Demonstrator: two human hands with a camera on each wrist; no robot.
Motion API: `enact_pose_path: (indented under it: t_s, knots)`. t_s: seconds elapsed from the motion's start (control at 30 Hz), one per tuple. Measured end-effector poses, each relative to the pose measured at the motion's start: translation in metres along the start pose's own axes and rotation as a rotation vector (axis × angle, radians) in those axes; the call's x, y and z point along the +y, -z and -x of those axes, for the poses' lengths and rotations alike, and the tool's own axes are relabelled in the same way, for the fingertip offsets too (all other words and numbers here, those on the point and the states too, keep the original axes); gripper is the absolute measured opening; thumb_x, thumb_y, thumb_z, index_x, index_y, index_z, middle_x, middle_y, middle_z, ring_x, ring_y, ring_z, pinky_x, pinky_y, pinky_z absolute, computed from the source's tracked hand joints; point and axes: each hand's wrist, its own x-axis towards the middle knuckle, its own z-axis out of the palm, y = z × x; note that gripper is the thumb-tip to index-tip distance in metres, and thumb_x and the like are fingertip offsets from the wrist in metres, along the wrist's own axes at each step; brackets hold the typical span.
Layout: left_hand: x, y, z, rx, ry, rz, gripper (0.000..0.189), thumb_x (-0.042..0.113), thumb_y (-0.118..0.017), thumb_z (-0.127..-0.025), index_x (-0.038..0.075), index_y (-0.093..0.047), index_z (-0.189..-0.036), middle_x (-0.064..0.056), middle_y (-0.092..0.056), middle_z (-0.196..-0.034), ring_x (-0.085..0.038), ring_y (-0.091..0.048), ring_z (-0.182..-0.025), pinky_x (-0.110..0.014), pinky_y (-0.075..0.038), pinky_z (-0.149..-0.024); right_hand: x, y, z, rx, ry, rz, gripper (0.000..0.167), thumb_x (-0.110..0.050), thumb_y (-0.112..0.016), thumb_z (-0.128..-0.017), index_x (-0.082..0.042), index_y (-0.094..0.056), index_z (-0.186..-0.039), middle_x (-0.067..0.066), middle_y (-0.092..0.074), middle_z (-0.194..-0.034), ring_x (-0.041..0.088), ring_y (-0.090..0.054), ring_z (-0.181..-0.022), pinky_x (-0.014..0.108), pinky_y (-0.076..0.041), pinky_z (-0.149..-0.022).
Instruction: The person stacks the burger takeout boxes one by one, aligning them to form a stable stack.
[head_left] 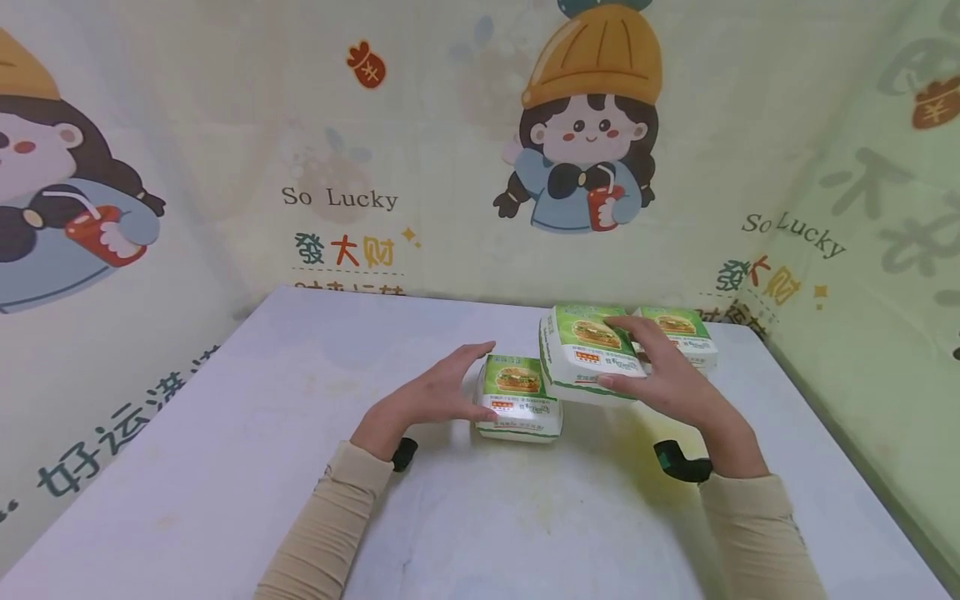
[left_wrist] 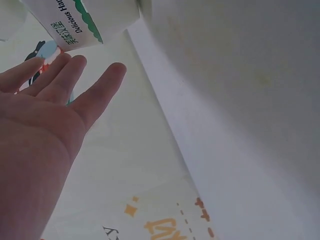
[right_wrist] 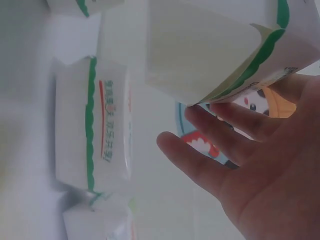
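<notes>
My right hand [head_left: 675, 379] grips a green-and-white burger box [head_left: 592, 342] with thumb at the front and fingers at the back, and holds it tilted. In the right wrist view this box [right_wrist: 210, 45] shows its plain white underside above the fingers. My left hand [head_left: 435, 387] is spread at the left side of a second burger box [head_left: 517, 379] on the table, thumb by its front corner and fingers by its back corner. The left wrist view shows the straight fingers close to that box's printed side [left_wrist: 75, 22]. The held box overlaps its back right corner in the head view.
Another burger box [head_left: 678, 329] stands at the table's back right, partly hidden by the right hand. The right wrist view shows several boxes on the white table [head_left: 300, 500], one of them side-on [right_wrist: 95, 125]. A printed cloth [head_left: 450, 125] hangs behind the table and along its sides.
</notes>
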Motion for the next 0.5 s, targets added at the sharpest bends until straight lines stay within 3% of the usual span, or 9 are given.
enact_pose_path:
  t_s: [0.5]
  knots:
    - [0.001,0.0,0.001,0.003,0.01,-0.003,0.107,0.046,-0.086,-0.073,0.013,-0.028,-0.157,-0.003,-0.035,-0.158,-0.021,-0.034,-0.146,-0.045,-0.033,-0.12,-0.018,-0.028,-0.007,0.04,0.046,0.025,0.081,-0.049,-0.076,-0.082,-0.026,-0.038,-0.15,0.005,-0.033,-0.154,0.031,-0.045,-0.125,0.055,-0.048,-0.096]
